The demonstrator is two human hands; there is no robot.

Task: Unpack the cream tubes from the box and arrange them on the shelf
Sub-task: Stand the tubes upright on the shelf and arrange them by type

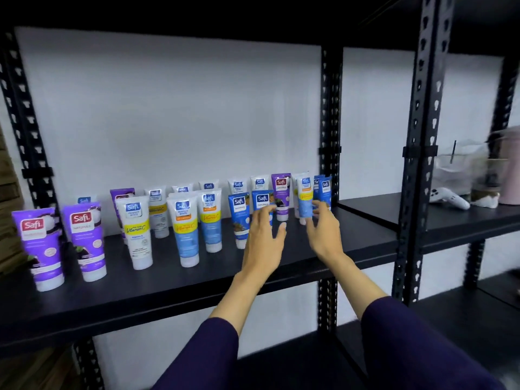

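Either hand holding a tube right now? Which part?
Left hand holds nothing, its fingers spread beside the dark blue tube. Right hand fingertips meet the light blue tube near its lower body; grip unclear.

Both arms wear dark purple long sleeves, the left sleeve (208,353) and right sleeve (416,342) ending below the black shelf (168,294), forearms bare.

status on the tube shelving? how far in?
Mostly done by the look of it: about twenty cream tubes stand cap-down in two rows on the black shelf. In hand: left hand touches a dark blue tube; right hand is at a light blue tube, grip unclear. Left: the box is out of view, so remaining stock is unknown.
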